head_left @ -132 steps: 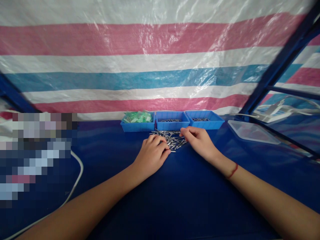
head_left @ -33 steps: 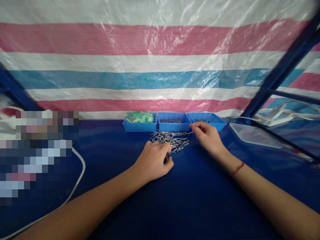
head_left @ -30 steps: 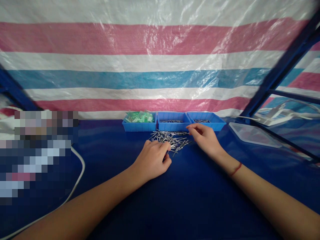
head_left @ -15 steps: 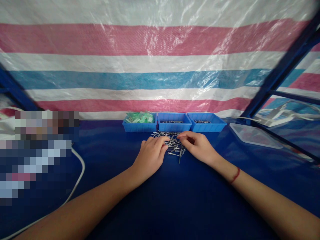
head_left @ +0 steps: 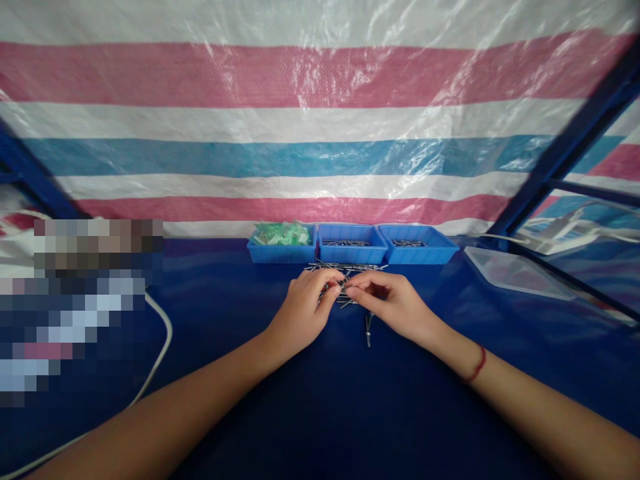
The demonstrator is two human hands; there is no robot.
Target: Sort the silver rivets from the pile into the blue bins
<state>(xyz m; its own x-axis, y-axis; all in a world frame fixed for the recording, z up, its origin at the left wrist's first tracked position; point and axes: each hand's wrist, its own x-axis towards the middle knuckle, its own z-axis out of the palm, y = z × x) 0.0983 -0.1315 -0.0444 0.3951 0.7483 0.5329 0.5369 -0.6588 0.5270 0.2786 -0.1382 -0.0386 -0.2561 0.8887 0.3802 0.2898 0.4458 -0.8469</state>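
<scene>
A loose pile of thin metal rivet-like pins lies on the dark blue table, partly hidden by both hands. My left hand is over the pile's left side, thumb and fingertips pinched on something too small to make out. Close beside it, my right hand has its thumb and index finger drawn together at the pile's middle; what they hold is hidden. Below the right hand a few pins point toward me. Behind the pile stand a blue bin of green packets and two blue bins of metal pieces.
A clear plastic lid lies on the table at the right, near a white power strip. A white cable curves along the left, beside a blurred-out area. Blue metal posts and a striped sheet stand behind.
My right hand has moved left, closer to my left hand, over the middle of the pile. The few pins under the right hand now lie slightly lower and apart from the pile.
</scene>
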